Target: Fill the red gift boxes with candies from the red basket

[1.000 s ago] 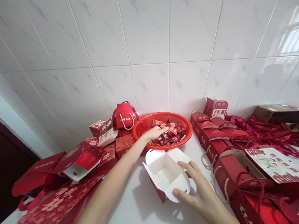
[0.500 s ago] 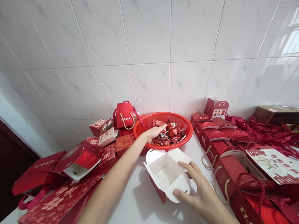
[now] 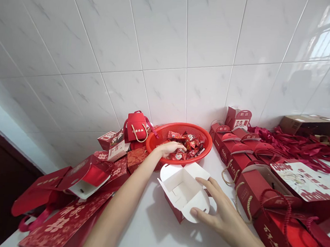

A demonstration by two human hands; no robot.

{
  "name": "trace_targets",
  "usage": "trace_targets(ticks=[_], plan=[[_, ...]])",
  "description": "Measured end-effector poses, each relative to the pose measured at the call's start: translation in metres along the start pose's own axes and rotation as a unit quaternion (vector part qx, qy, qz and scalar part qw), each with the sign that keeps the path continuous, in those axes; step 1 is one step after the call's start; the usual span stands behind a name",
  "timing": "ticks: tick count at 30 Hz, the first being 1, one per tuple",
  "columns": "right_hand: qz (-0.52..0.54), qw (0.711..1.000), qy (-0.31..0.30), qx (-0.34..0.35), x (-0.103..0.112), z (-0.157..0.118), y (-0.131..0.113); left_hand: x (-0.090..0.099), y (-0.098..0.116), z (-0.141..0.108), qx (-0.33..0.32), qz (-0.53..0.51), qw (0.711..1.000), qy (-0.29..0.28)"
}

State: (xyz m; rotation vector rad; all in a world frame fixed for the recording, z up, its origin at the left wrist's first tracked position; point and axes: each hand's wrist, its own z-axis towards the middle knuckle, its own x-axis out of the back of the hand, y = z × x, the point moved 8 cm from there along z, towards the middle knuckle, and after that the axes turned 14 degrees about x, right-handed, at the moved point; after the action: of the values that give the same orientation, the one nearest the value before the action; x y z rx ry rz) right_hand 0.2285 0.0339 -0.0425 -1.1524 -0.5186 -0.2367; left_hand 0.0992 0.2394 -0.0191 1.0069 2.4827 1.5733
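My left hand [image 3: 171, 149] reaches over the near rim of a red plastic basket [image 3: 156, 135] and touches the wrapped candies [image 3: 193, 144] inside. Its fingers look stretched out, with the tips partly hidden among the red wrappers. In front of the basket stands a candy box [image 3: 181, 189], red outside and white inside, its flaps folded outward. Nothing lies in the part of its inside that shows. My right hand [image 3: 216, 205] grips the box's right flap, thumb on the near side and fingers at the far side.
Red gift boxes [image 3: 243, 162] with rope handles line the right side. Behind them lie red ribbons [image 3: 295, 144] and a cardboard carton [image 3: 307, 124]. More red boxes and bags [image 3: 72, 211] are piled on the left. A tiled wall [image 3: 164, 93] closes off the back.
My left hand has shifted slightly down and deeper among the candies. My right hand and the open box stay where they were.
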Motion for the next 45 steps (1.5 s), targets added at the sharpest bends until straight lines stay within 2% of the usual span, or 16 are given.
trace_targets(ticks=[4, 6, 8, 12, 15, 23, 27, 31, 33, 36, 40, 45], plan=[[-0.001, 1.0, -0.001, 0.001, -0.001, 0.001, 0.001, -0.001, -0.004, 0.006, 0.006, 0.072, 0.997, 0.007], [-0.001, 1.0, -0.001, 0.004, -0.001, 0.0, 0.0, -0.002, -0.006, 0.011, 0.015, 0.158, 0.987, 0.031], [0.0, 1.0, -0.005, 0.004, -0.002, 0.0, 0.001, -0.007, -0.003, 0.015, 0.003, 0.252, 0.967, 0.031], [-0.005, 1.0, -0.011, -0.009, -0.004, -0.002, 0.006, -0.034, 0.003, 0.014, -0.057, 0.371, 0.925, -0.061], [-0.007, 1.0, -0.012, -0.008, -0.005, -0.001, 0.007, -0.042, 0.003, 0.013, -0.064, 0.395, 0.912, -0.09], [-0.008, 1.0, -0.007, -0.002, -0.003, 0.0, 0.005, -0.034, -0.007, 0.023, -0.013, 0.436, 0.899, -0.039], [-0.004, 1.0, -0.007, 0.002, -0.004, -0.001, 0.005, -0.027, -0.004, 0.016, -0.005, 0.346, 0.938, -0.029], [-0.01, 1.0, -0.013, -0.009, -0.005, -0.004, 0.008, -0.024, -0.003, 0.005, 0.004, 0.242, 0.968, -0.068], [-0.013, 1.0, -0.012, -0.014, -0.005, -0.004, 0.009, -0.022, 0.001, 0.002, -0.006, 0.204, 0.976, -0.072], [-0.01, 1.0, -0.003, -0.004, -0.003, -0.003, 0.007, -0.014, 0.01, 0.0, -0.043, 0.11, 0.992, -0.044], [-0.007, 1.0, -0.006, 0.006, -0.002, -0.002, 0.003, -0.005, 0.017, -0.002, -0.073, -0.028, 0.997, -0.017], [-0.005, 1.0, -0.015, 0.0, -0.003, -0.003, 0.003, 0.002, 0.015, 0.001, -0.057, -0.087, 0.994, 0.018]])
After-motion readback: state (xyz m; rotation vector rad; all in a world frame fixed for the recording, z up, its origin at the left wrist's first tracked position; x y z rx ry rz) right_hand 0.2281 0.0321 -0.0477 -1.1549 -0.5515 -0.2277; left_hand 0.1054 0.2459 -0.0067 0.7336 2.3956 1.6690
